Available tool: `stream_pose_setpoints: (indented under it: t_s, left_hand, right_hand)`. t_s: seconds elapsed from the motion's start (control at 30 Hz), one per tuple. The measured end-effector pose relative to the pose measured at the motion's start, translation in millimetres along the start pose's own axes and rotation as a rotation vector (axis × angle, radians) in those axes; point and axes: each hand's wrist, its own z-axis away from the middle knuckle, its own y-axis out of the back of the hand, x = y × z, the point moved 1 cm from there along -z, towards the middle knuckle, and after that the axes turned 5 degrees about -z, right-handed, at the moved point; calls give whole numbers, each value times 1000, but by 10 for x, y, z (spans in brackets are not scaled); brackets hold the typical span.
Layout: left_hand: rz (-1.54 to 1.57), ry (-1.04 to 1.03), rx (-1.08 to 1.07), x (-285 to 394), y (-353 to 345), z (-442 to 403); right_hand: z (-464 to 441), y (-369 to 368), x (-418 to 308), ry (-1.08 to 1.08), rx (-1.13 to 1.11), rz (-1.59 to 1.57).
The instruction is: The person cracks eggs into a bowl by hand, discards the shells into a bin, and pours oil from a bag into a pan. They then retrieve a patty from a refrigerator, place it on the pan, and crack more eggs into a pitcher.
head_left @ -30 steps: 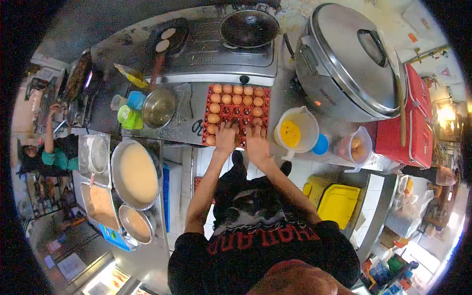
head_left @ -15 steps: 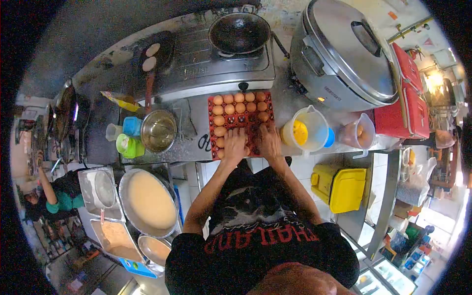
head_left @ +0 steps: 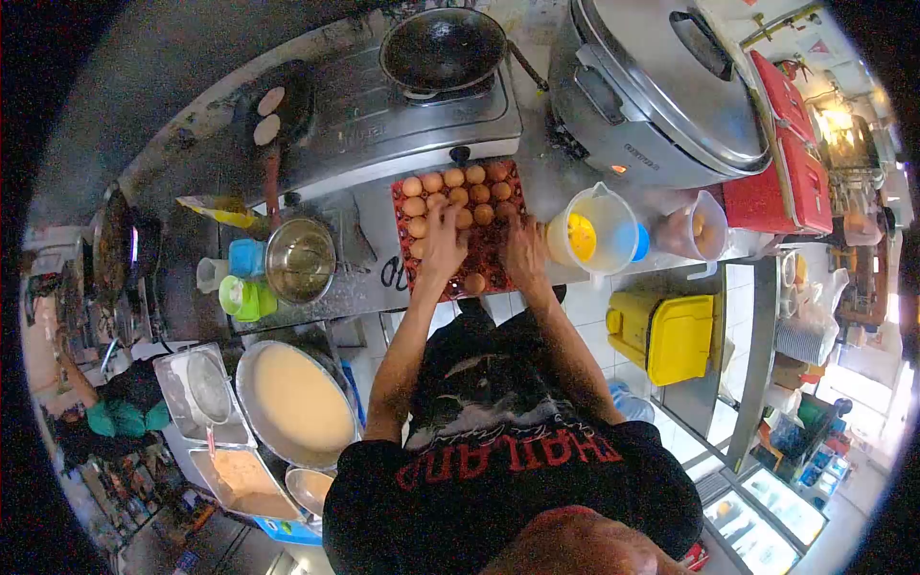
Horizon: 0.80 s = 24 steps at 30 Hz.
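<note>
A red egg tray (head_left: 489,251) lies on the counter, tilted slightly in view, with brown eggs (head_left: 475,174) filling its far rows and a lone egg (head_left: 474,283) near its front edge. Over the tray's left half is my left hand (head_left: 445,247), fingers apart and bent down among the third-row eggs; parts of those eggs are hidden beneath it. At the tray's right edge rests my right hand (head_left: 523,254), its fingers loosely spread and pointing away from me, with no egg visible in them. A clear jug (head_left: 601,216) holding yellow yolks stands just right of that hand.
Behind the tray are a stove (head_left: 402,125) with a black wok (head_left: 443,50) and a large rice cooker (head_left: 661,115). A metal bowl (head_left: 300,261) and scissors (head_left: 394,273) lie left; a second jug (head_left: 697,228) stands right. Another person (head_left: 120,417) is at far left.
The third row now shows more eggs in its middle. My left hand has moved farther up the tray, uncovering its front part and the lone egg. The view has shifted slightly.
</note>
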Motion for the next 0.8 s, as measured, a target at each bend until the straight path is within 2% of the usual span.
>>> stream_pose_setpoints:
  t_s: [0.1, 0.2, 0.27, 0.33, 0.37, 0.4, 0.5, 0.53, 0.63, 0.73, 0.8]
  left_hand:
    - [-162, 104, -103, -69, 184, 283]
    - [-193, 74, -297, -68, 313, 570]
    - [-245, 73, -362, -110, 297, 666]
    - [-299, 67, -335, -61, 301, 642]
    - [-324, 59, -326, -51, 296, 615]
    - [-305, 37, -439, -153, 222, 600]
    - [-471, 11, -572, -100, 230, 538]
    - [-445, 17, -520, -66, 263, 539]
    - [-362, 61, -404, 34, 452, 452]
    - [-295, 146, -356, 4, 513, 320]
    - [-288, 148, -367, -35, 490, 312]
  right_hand:
    - [46, -416, 313, -10, 52, -75]
    - [84, -402, 272, 162, 212, -54]
    - [-43, -6, -75, 77, 11, -154]
    - [-142, 32, -361, 116, -100, -225]
    - [-253, -107, -443, 196, -107, -245]
    - [-358, -231, -504, 275, -110, -265]
    - [-526, -539, -600, 501, -156, -212]
    - [-541, -668, -580, 490, -165, -161]
    - [-392, -550, -459, 345, -25, -315]
    - [-117, -302, -200, 132, -105, -320]
    - [113, -451, -84, 226, -306, -378]
